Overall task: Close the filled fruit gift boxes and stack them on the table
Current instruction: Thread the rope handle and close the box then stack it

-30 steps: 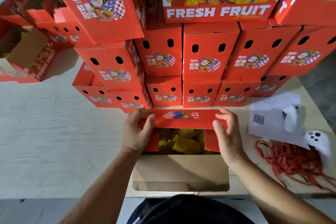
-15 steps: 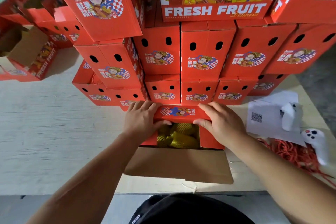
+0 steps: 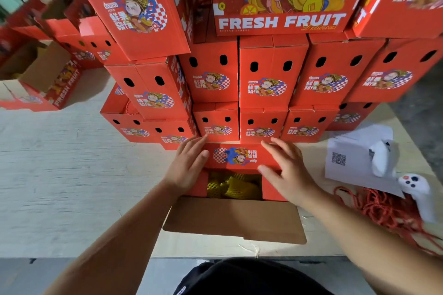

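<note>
Right now the open gift box (image 3: 236, 184) sits at the near table edge, just in front of the stacked closed boxes (image 3: 263, 84). Both the left hand (image 3: 189, 167) and the right hand (image 3: 285, 170) lie flat with fingers spread, pressing down its far printed flap (image 3: 236, 157). The brown near flap (image 3: 235, 219) hangs open toward the person. Inside, yellow net-wrapped fruit (image 3: 233, 185) shows. Stiff cardboard, probably heavy once full; I'd take it by the side walls.

A fruit packing room: stacked red printed cardboard gift boxes (image 3: 271, 74) crowd a pale wooden worktable (image 3: 72, 175), beside loose red cords (image 3: 383, 213).
</note>
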Action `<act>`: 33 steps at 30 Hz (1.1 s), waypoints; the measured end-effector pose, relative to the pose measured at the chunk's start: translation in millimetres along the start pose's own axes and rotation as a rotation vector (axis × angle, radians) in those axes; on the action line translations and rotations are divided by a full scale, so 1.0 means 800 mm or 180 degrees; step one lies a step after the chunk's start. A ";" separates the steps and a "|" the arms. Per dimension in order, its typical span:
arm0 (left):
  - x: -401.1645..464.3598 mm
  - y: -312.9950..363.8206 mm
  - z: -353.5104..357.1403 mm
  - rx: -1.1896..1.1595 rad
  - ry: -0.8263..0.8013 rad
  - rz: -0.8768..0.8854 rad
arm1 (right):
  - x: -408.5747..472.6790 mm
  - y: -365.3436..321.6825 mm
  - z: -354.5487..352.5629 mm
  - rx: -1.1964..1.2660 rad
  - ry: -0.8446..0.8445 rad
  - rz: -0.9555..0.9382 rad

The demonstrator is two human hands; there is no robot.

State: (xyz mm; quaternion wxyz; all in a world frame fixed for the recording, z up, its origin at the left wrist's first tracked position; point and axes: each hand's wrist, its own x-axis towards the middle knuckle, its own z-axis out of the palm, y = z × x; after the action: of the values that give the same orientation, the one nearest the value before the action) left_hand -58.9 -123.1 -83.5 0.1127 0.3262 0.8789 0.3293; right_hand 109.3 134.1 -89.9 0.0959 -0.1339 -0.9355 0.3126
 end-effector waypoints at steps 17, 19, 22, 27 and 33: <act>-0.089 -0.072 -0.012 0.0534 0.0255 0.0172 | -0.052 0.033 -0.004 0.2181 -0.0215 0.1529; -0.090 -0.074 -0.013 0.0231 0.0196 0.0052 | -0.062 0.027 -0.011 0.2155 -0.0221 0.1343; -0.089 -0.065 -0.020 -0.0014 0.0207 -0.0036 | -0.084 0.024 -0.012 0.1636 -0.0290 0.0623; -0.082 -0.049 -0.029 -0.0637 0.0645 -0.0181 | -0.056 -0.005 -0.023 0.1843 0.0678 0.0895; -0.060 -0.018 -0.043 -0.2347 0.0432 -0.1144 | -0.044 -0.034 -0.022 0.1840 0.0691 0.1246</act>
State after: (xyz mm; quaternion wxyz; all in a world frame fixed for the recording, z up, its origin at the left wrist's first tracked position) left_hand -44.3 -179.9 -67.6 0.2195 0.0829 0.7505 0.6178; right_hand 142.5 112.3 -62.7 0.1668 -0.3102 -0.7495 0.5605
